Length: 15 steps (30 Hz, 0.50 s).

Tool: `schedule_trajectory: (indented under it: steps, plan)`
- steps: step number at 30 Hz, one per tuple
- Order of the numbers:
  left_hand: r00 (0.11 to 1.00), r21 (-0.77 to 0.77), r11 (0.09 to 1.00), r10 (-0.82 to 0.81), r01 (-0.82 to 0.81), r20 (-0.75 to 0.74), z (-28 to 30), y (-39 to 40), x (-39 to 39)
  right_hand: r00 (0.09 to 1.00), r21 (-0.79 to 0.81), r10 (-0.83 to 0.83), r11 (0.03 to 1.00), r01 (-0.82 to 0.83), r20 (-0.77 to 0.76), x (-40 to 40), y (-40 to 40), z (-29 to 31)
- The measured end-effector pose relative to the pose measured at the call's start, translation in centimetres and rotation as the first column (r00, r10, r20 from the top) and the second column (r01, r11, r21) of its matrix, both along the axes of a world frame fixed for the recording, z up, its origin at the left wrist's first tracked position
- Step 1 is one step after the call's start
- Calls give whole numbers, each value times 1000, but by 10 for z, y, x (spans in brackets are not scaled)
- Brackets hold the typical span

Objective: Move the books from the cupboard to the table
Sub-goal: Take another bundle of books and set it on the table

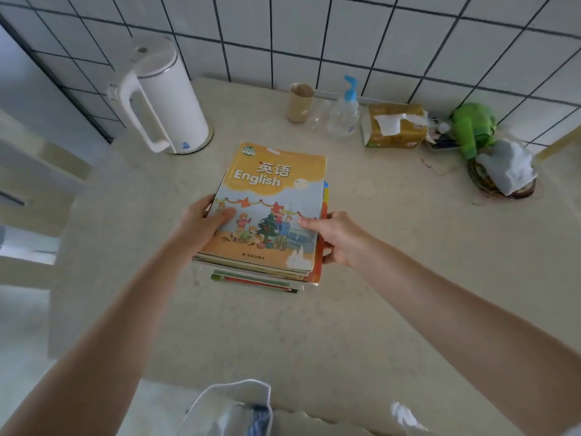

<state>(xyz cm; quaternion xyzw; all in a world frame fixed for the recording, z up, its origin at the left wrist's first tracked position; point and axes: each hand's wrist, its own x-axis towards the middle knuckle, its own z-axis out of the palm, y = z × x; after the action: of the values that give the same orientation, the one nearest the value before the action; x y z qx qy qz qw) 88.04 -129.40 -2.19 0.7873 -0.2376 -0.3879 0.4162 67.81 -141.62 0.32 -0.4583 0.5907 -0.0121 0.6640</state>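
Table (361, 294) under books (270, 209), seemingly gripped both sides

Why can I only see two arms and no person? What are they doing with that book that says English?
The camera sits on the person's head and looks down, so you see only their arms, just as they would. The left hand and the right hand hold a stack of books by its two sides, low over the table or just resting on it. The English book is the top one. Farther back on the table are a white kettle, a cardboard tube, a clear pump bottle and a pack of tissues. To the right there is something green that I cannot identify.
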Motion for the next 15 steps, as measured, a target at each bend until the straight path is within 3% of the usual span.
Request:
schedule_trajectory:
  steps: [5, 7, 10, 13, 15]
  plan:
    - [998, 67, 996, -56, 54, 27, -14, 4, -2, 1000, -22, -14, 1000, 14, -11, 1, 2, -13]
    - [1000, 86, 996, -27, 26, 4, -19, 9, 0, 1000, -18, -24, 1000, 24, -17, 0, 5, -19]
    - [996, 118, 993, 22, -33, 86, -21, 11, 5, 999, -16, -44, 999, 44, -15, 3, 8, -24]
    - [984, 175, 984, -12, -19, 175, -17, 9, 2, 999, -120, -49, 992, 49, -1, 4, 13, -27]
    - [961, 219, 976, -71, 11, 268, -18, 10, -2, 999, -241, 37, 970, -44, -32, -1, 20, -28]
